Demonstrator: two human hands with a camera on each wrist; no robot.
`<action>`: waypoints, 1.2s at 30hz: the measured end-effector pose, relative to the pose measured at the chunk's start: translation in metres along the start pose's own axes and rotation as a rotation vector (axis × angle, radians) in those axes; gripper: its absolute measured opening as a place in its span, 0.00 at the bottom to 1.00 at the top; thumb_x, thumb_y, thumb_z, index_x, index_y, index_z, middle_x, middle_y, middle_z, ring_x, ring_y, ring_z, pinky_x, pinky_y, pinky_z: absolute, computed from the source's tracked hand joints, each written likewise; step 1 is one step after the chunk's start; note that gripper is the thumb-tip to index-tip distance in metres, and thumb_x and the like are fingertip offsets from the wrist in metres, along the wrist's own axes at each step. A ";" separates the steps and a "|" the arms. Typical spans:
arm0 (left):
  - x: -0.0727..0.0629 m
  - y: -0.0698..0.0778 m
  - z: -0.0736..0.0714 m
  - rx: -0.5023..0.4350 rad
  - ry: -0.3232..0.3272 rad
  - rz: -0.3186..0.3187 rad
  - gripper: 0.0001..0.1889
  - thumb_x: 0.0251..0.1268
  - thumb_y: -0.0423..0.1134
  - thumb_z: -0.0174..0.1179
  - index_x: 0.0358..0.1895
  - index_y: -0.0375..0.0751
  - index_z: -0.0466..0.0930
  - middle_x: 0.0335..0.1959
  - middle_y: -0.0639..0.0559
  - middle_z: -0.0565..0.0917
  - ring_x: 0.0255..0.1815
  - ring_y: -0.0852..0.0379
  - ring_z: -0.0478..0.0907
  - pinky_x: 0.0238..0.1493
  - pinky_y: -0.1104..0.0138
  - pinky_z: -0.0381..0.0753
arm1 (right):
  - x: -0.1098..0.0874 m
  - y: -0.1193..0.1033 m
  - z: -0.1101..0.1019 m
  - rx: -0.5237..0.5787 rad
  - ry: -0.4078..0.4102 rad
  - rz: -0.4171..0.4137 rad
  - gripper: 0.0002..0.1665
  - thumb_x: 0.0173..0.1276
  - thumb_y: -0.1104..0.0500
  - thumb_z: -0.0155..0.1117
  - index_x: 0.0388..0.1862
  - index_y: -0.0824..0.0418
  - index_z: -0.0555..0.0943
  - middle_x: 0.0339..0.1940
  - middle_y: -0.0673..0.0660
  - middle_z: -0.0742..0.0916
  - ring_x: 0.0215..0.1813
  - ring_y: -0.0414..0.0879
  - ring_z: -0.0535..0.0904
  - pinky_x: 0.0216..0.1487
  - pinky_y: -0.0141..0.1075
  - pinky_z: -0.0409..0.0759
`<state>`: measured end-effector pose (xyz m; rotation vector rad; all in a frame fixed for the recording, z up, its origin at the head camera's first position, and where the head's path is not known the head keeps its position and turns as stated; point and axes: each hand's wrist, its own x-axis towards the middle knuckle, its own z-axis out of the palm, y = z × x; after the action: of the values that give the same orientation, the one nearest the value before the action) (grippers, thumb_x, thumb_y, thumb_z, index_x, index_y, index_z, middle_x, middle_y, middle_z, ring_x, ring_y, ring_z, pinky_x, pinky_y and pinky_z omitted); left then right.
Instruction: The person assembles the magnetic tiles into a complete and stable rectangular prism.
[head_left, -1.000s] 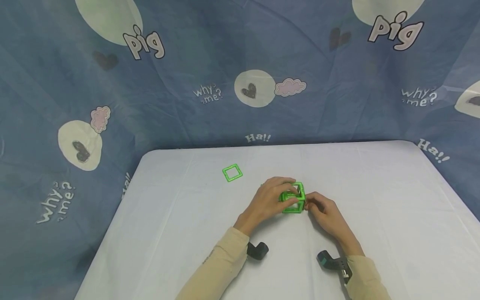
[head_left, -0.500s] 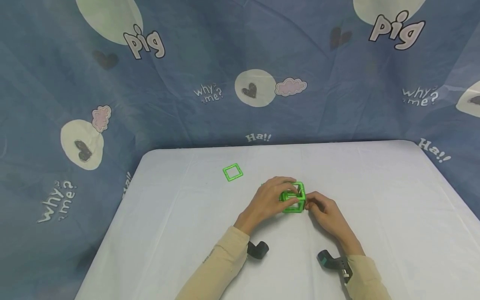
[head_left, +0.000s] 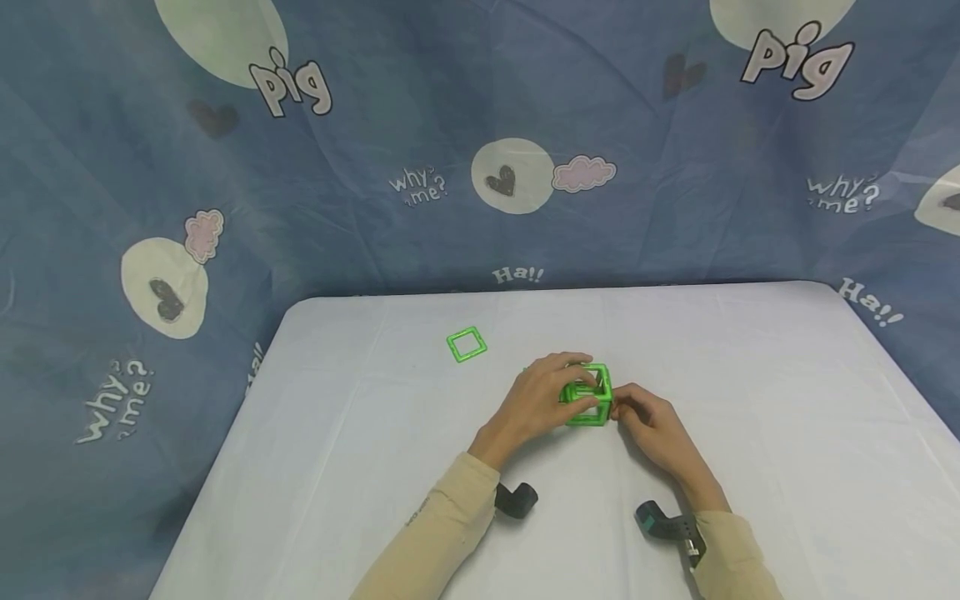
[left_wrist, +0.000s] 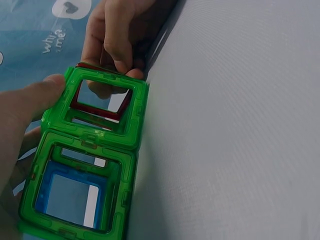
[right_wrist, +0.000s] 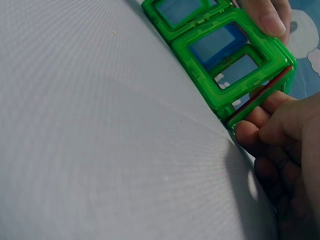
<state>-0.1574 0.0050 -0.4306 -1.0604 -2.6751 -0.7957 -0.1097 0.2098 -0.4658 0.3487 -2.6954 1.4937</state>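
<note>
My left hand (head_left: pixel 536 396) grips a box-like build of green magnetic tiles (left_wrist: pixel 89 145) from its left side, thumb and fingers spread across it. Two green square frames stand side by side on its near face in the left wrist view. A blue square tile (left_wrist: pixel 45 192) shows through one opening. At the build's right end is a red square tile (right_wrist: pixel 265 89), set at a slant in the right wrist view. My right hand (head_left: pixel 652 425) pinches that red tile with curled fingers, close over the table. Part of the build is hidden behind the left hand.
A loose green square tile (head_left: pixel 453 350) lies flat on the white table (head_left: pixel 375 500), beyond the left hand. Black wrist-worn cameras stick out near both cuffs. A blue printed cloth (head_left: pixel 375 242) hangs behind the table's far edge.
</note>
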 end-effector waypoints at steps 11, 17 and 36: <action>-0.002 -0.005 -0.004 -0.052 0.064 0.018 0.08 0.65 0.49 0.59 0.43 0.55 0.83 0.57 0.57 0.79 0.60 0.61 0.75 0.62 0.63 0.73 | 0.001 0.008 0.002 0.007 0.001 0.010 0.16 0.69 0.70 0.50 0.47 0.57 0.79 0.36 0.52 0.86 0.49 0.48 0.79 0.62 0.53 0.71; -0.004 -0.015 -0.009 -0.097 0.117 -0.016 0.09 0.68 0.48 0.56 0.45 0.53 0.81 0.56 0.57 0.79 0.60 0.61 0.74 0.60 0.61 0.74 | 0.002 0.015 0.003 0.005 -0.004 0.013 0.16 0.69 0.68 0.51 0.47 0.52 0.80 0.37 0.48 0.86 0.51 0.42 0.78 0.64 0.51 0.71; -0.015 -0.047 -0.027 -0.094 0.176 -0.141 0.08 0.68 0.45 0.56 0.45 0.53 0.81 0.51 0.59 0.80 0.57 0.59 0.75 0.59 0.61 0.74 | -0.004 -0.026 -0.006 -0.026 -0.002 0.029 0.15 0.67 0.72 0.50 0.46 0.62 0.79 0.37 0.55 0.86 0.49 0.48 0.79 0.61 0.49 0.72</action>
<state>-0.1791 -0.0471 -0.4326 -0.7854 -2.6064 -0.9995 -0.1002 0.2021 -0.4415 0.3109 -2.7301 1.4646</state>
